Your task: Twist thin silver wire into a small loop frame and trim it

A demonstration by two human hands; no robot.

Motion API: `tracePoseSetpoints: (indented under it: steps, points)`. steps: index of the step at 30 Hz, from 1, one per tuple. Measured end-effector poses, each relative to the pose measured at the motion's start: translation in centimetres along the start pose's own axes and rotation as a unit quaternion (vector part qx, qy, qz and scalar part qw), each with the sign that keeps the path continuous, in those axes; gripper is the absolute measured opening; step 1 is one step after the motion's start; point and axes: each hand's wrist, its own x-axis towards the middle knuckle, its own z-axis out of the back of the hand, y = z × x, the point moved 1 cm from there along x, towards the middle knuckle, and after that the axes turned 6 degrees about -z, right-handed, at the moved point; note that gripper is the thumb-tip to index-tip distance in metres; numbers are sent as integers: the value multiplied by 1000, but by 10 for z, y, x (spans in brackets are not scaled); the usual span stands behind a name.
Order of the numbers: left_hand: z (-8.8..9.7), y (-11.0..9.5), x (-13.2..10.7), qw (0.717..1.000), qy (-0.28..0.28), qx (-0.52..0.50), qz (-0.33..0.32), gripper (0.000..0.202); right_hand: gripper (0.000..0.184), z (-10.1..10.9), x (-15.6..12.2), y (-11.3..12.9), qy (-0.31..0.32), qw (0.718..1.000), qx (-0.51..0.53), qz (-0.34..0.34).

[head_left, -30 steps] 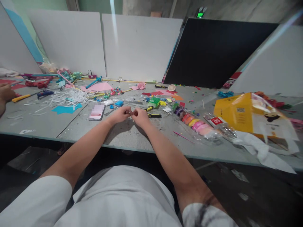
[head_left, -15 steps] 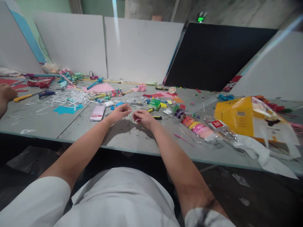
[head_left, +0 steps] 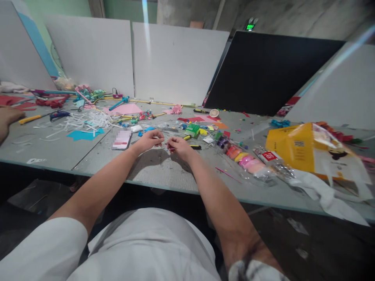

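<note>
My left hand and my right hand rest close together on the grey table, both with fingers pinched. Between them lies a small clear wrapper with a red bit that my right fingers pinch; what my left fingers grip is too small to name. A phone lies just left of my left hand. A yellow-and-black knife lies just beyond my right hand.
A clear pack of coloured clay tubs and a torn yellow box lie to the right. White paper strips, blue paper and craft scraps cover the left. Another person's hand rests at the far left. Upright boards stand behind.
My hands were touching, drew a little apart, and a red bit now shows at my right fingertips. The view has shifted slightly.
</note>
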Motion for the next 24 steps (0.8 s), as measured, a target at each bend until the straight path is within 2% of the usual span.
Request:
tracePoseSetpoints:
  steps: [5,11,24]
  points:
    - [1,1,0,1000,2,8,5,38,36,-4,0,1,-6,1000,4,-14]
    - [-1,1,-1,999,41,12,-8,43,38,-15,-1,1,20,999,21,-34]
    - [2,12,4,995,55,64,-44,37,57,-14,1,-2,-4,999,30,-25]
